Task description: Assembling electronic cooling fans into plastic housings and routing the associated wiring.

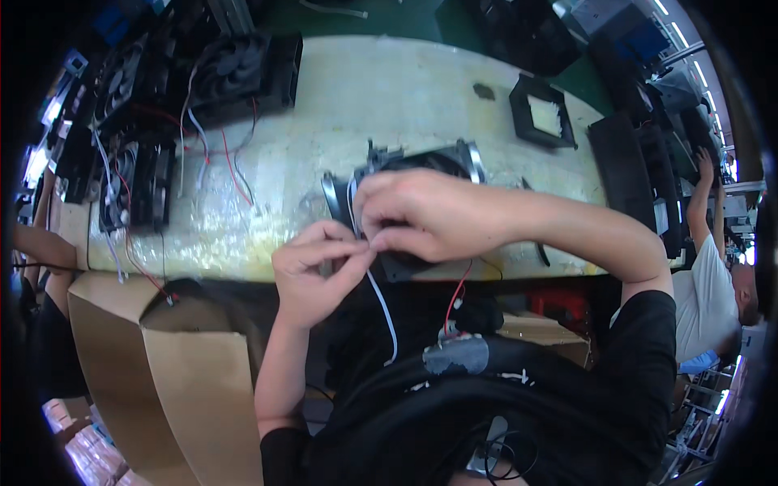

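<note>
Cable (white) is partly hidden by left hand.

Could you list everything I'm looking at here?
Workbench: one, pale, centre
Fan units: at least three, black, bench's left
Wires: several, red, white and dark, around the fan units
Framed unit: one, black with shiny sides, under the hands
White cable: one, white, at the fingertips
Open box: one, black, bench's upper right
Slim item: one, dark, partly behind the right forearm
Cardboard box: at least one, brown, lower left
Other people: at least two, far left and right
Background equipment: too blurred to count
Left hand, right hand: one each, bare, centre
</note>
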### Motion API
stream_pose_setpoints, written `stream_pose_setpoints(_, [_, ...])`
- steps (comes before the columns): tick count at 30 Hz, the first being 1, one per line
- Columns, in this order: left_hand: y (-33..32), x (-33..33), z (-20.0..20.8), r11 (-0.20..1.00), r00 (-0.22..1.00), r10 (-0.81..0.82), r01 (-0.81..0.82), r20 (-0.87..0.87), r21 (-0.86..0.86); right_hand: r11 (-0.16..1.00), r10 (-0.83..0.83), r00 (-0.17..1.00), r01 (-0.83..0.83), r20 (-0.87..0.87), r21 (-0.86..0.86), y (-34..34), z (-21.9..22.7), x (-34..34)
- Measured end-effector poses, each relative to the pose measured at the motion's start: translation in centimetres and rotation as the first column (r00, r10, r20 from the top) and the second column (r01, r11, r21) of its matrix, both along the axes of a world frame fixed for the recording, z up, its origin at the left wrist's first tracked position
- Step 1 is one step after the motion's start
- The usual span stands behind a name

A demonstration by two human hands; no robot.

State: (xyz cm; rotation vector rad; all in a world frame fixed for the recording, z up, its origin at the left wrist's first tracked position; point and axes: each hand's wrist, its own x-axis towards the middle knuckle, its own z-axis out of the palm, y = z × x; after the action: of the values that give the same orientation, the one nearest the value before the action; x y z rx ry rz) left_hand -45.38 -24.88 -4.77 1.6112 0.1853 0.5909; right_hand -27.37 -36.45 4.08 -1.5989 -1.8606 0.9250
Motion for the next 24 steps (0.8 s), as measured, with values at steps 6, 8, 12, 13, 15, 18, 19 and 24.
stream_pose_setpoints(6, [-0.6,0.6,-0.6,0.998,0.997,0.055,-0.053,0.058,-0.033,0.998,-0.052,0.998,0.053,-0.024,0.037,-0.1,-0.3,-0.1])
stream_pose_setpoints(8, [-1.3,0.9,-0.9,0.99,0.994,0.08,-0.07,0.075,-0.126,0.998,-0.057,0.998,0.058,-0.026,0.03,-0.1,-0.4,0.0])
stream_pose_setpoints(12, [-1.3,0.6,-0.5,0.984,0.977,0.134,-0.151,0.168,0.094,0.996,-0.083,0.996,0.082,-0.03,-0.023,-0.3,-0.4,-0.8])
stream_pose_setpoints(13, [-1.3,0.4,-0.4,0.974,0.977,0.127,-0.157,0.174,0.166,0.996,-0.081,0.996,0.08,-0.034,-0.028,-0.3,-0.5,-0.9])
stream_pose_setpoints(15, [-1.2,0.3,-0.3,0.971,0.975,0.112,-0.148,0.19,0.19,0.997,-0.081,0.996,0.081,-0.041,-0.008,-0.4,-0.8,-1.1])
stream_pose_setpoints(18, [-0.8,0.1,-0.7,0.973,0.977,0.06,-0.103,0.205,0.207,0.995,-0.076,0.996,0.078,-0.035,0.058,-0.8,-1.1,-1.5])
stream_pose_setpoints(19, [-0.6,0.1,-0.9,0.978,0.979,0.02,-0.062,0.204,0.2,0.995,-0.076,0.997,0.078,-0.035,0.057,-1.0,-1.3,-1.7])
stream_pose_setpoints(24, [-0.1,-0.3,-0.2,0.959,0.992,-0.048,0.012,0.119,0.282,0.982,-0.088,0.995,0.079,0.047,0.169,-1.1,-1.6,-2.0])
